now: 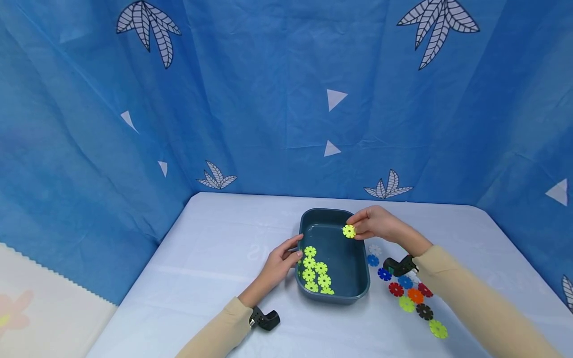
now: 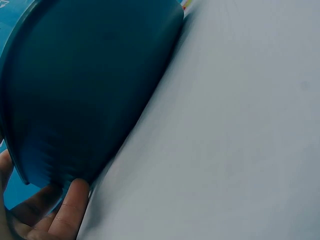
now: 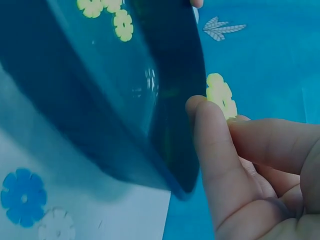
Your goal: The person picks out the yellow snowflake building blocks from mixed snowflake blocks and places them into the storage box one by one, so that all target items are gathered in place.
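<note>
A dark teal plastic bin point(image 1: 333, 300) stands on the table with several yellow-green notched discs point(image 1: 321, 268) lying inside along its left side. My left hand point(image 1: 279, 259) grips the bin's left wall near the rim. In the left wrist view, fingers point(image 2: 72, 207) of that hand lie against the bin wall point(image 2: 95, 75). Over the bin's far right corner, my right hand point(image 1: 377, 222) pinches one yellow-green notched disc point(image 1: 349, 231) between thumb and fingers. The right wrist view shows the held disc point(image 3: 221, 96) upright beside the bin's edge.
Right of the bin lie several loose notched discs, among them an orange disc point(image 1: 415, 296), a black disc point(image 1: 424, 312) and a blue disc point(image 1: 384, 274), partly beneath the right forearm. A white cloth point(image 1: 224, 238) covers the table. Blue curtains point(image 1: 286, 124) hang behind it.
</note>
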Motion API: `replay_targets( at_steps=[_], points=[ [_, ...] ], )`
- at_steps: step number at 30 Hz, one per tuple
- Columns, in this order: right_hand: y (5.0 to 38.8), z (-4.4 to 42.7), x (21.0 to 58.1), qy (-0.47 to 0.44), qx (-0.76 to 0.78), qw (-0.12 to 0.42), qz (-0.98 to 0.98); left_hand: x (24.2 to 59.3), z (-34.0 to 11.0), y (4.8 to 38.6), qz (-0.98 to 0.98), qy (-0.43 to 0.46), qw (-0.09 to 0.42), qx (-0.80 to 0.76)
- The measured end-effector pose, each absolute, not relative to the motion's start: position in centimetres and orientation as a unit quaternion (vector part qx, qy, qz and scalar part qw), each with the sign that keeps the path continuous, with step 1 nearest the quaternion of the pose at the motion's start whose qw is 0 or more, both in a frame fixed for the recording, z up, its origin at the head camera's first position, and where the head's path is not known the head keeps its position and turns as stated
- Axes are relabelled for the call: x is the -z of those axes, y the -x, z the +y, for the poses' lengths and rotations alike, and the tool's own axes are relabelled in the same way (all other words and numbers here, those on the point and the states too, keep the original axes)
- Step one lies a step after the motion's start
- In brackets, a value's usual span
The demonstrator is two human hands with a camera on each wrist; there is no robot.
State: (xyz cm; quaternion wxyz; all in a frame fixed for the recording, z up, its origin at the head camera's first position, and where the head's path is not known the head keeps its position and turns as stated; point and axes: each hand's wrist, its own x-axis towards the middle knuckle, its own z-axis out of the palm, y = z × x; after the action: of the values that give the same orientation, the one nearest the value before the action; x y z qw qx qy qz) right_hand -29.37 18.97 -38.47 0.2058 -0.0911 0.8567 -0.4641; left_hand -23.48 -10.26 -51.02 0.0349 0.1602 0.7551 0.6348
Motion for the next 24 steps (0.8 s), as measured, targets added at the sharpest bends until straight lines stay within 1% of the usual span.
replay_targets(
  at_steps=[8, 16, 24],
  points=[
    [30.3, 16.2, 39.3, 0.090, 0.449, 0.197, 0.867, 51.0, -10.3, 23.5, 0.757, -0.160, 0.033, -0.633],
    [30.6, 13.3, 40.6, 0.080, 0.440, 0.202, 0.872, 51.0, -10.3, 23.6, 0.754, -0.160, 0.037, -0.636],
    [30.8, 11.8, 42.0, 0.057, 0.433, 0.207, 0.876, 51.0, -10.4, 23.7, 0.753, -0.159, 0.038, -0.638]
  ],
)
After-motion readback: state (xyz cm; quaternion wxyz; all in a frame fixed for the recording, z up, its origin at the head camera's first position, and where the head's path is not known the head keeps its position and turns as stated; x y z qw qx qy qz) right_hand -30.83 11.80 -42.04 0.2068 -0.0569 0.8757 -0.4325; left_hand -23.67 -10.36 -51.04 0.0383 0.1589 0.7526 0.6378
